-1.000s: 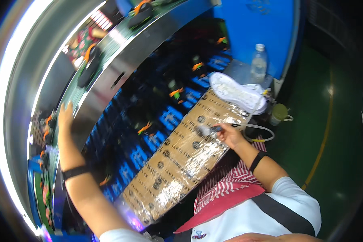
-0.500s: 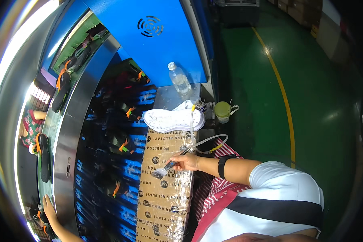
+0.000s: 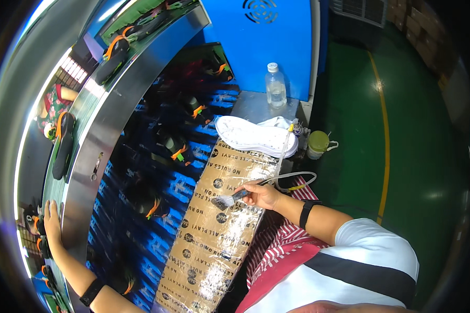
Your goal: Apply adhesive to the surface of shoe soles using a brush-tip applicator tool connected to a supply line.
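My right hand (image 3: 260,196) is closed round the dark handle of a flat brush (image 3: 227,201) with pale bristles. A pale tube (image 3: 297,174) runs from the handle end. The brush is over a cardboard-covered bench top (image 3: 209,235) wrapped in clear film. At the far left, my left hand (image 3: 52,224) lies along the edge of a green conveyor belt (image 3: 83,122), fingers stretched out and holding nothing. Close beside it on the belt is a dark shoe (image 3: 43,246), partly hidden. A white speckled shoe sole (image 3: 253,135) rests across the bench's far end.
Dark shoes with orange parts (image 3: 62,146) stand along the belt. Between belt and bench, a blue slatted rack (image 3: 183,182) carries more shoes. A clear bottle (image 3: 275,88) and a yellow-green lidded pot (image 3: 318,143) are behind the sole. Another person's arm (image 3: 68,94) shows across the belt.
The view has turned, so the bench, sole and bottle appear farther right. More of my left forearm shows along the belt edge. My right hand still holds the brush over the cardboard.
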`<state>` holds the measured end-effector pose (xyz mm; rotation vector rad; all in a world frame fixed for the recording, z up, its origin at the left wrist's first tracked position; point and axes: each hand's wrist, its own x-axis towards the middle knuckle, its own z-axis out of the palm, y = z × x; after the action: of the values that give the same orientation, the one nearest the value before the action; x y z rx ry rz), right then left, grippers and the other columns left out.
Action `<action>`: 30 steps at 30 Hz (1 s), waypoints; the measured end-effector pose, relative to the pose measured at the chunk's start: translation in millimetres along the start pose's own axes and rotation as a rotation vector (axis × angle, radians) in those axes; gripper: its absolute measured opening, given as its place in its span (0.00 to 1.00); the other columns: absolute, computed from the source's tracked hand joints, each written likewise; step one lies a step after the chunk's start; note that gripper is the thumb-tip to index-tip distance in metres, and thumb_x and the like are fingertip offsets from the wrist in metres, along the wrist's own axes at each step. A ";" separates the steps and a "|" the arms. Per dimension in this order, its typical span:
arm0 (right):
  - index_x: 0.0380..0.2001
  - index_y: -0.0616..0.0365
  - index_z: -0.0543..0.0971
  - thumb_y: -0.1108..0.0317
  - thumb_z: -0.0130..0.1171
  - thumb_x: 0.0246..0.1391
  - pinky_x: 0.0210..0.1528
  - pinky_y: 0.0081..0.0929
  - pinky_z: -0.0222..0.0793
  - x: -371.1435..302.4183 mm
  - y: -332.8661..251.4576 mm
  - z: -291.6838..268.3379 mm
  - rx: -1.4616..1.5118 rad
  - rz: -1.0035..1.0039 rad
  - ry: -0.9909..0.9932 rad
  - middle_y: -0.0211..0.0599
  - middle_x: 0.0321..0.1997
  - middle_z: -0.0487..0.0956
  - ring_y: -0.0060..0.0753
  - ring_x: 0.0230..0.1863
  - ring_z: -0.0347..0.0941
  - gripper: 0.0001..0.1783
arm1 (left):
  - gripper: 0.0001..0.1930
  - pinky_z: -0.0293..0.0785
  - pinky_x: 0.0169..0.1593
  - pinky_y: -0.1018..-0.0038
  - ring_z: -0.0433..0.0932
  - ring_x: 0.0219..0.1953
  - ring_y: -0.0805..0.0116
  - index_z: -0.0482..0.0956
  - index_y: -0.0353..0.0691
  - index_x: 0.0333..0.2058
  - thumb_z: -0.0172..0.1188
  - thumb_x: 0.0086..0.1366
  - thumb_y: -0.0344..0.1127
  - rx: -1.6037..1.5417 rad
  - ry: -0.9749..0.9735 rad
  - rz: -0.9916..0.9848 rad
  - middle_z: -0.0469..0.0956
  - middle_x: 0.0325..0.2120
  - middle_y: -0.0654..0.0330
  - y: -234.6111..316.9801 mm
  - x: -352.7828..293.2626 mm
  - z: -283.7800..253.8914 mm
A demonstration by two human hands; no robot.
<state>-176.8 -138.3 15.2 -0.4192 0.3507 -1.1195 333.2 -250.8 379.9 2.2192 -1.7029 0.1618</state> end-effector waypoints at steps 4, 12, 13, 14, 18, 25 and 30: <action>0.42 0.68 0.73 0.60 0.52 0.55 0.24 0.14 0.59 -0.2 0.9 3.1 0.007 0.042 0.012 0.33 0.24 0.74 0.18 0.23 0.67 0.20 | 0.30 0.54 0.58 0.72 0.62 0.57 0.57 0.62 0.36 0.56 0.48 0.62 0.52 -0.011 0.052 0.007 0.65 0.54 0.47 -11.8 -1.4 3.2; 0.41 0.64 0.73 0.59 0.51 0.55 0.24 0.17 0.57 -1.5 0.4 -2.2 -0.026 0.003 0.078 0.34 0.23 0.71 0.21 0.21 0.61 0.18 | 0.37 0.54 0.60 0.66 0.60 0.59 0.54 0.64 0.43 0.56 0.50 0.53 0.62 -0.003 0.123 -0.070 0.63 0.55 0.45 2.0 -4.9 3.7; 0.40 0.63 0.73 0.58 0.51 0.55 0.24 0.18 0.56 -1.4 0.0 -2.0 -0.035 -0.007 0.105 0.35 0.22 0.71 0.22 0.20 0.60 0.18 | 0.38 0.54 0.60 0.66 0.60 0.59 0.53 0.64 0.43 0.56 0.51 0.52 0.64 -0.005 0.132 -0.084 0.63 0.55 0.45 12.5 -8.9 4.7; 0.40 0.63 0.73 0.58 0.51 0.54 0.23 0.19 0.55 -0.5 1.4 -0.6 -0.041 -0.014 0.125 0.35 0.22 0.70 0.23 0.20 0.59 0.18 | 0.38 0.54 0.60 0.66 0.60 0.59 0.53 0.64 0.43 0.56 0.51 0.52 0.64 -0.004 0.125 -0.094 0.62 0.55 0.44 13.9 -11.5 0.2; 0.41 0.64 0.73 0.57 0.49 0.55 0.23 0.21 0.53 1.7 3.3 -6.8 -0.090 -0.043 0.070 0.36 0.21 0.70 0.23 0.20 0.58 0.20 | 0.39 0.54 0.60 0.65 0.61 0.58 0.53 0.66 0.42 0.55 0.52 0.51 0.63 -0.027 0.138 -0.103 0.63 0.54 0.45 20.7 -17.9 0.9; 0.43 0.64 0.71 0.55 0.46 0.57 0.23 0.20 0.53 1.1 6.4 -9.7 -0.111 -0.038 0.071 0.35 0.23 0.69 0.22 0.21 0.58 0.21 | 0.39 0.55 0.59 0.68 0.62 0.58 0.54 0.65 0.40 0.55 0.53 0.50 0.62 -0.085 0.164 -0.106 0.63 0.54 0.45 22.3 -30.2 0.5; 0.43 0.65 0.71 0.56 0.48 0.56 0.23 0.18 0.54 1.0 6.1 -12.1 -0.104 -0.044 0.074 0.35 0.24 0.69 0.21 0.22 0.59 0.22 | 0.35 0.57 0.58 0.62 0.63 0.56 0.52 0.67 0.45 0.54 0.53 0.50 0.59 -0.036 0.228 -0.102 0.66 0.52 0.45 18.6 -24.7 2.8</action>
<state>-177.3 -138.7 1.6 -0.4804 0.4681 -1.1652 308.3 -233.3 373.8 2.1630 -1.4579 0.3420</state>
